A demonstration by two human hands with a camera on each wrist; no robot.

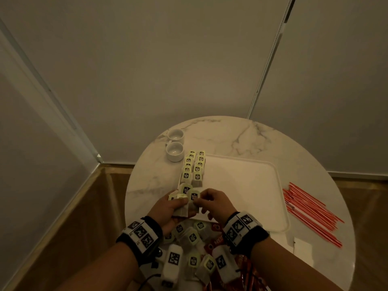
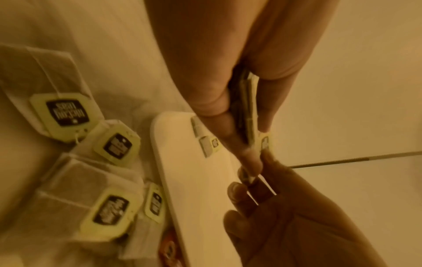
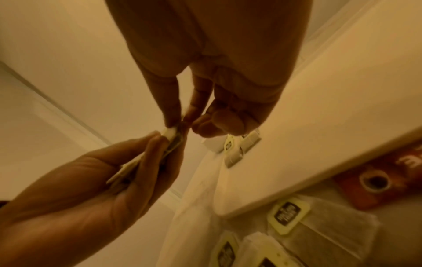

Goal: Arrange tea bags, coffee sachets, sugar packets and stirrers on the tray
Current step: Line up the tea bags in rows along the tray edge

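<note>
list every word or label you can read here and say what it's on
"teas": on the black label of a loose tea bag tag, seen upside down; the word beside it is too blurred to read.
Tags on the rows of tea bags: print too small to read.
Red sachet: white letters cut off at the frame edge, unreadable.
Wristband: square code patterns only; the tiny characters beside them are unreadable.

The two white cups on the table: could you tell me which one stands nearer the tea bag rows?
The nearer cup, beside the far end of the tea bag rows; the other cup stands behind it.
</note>
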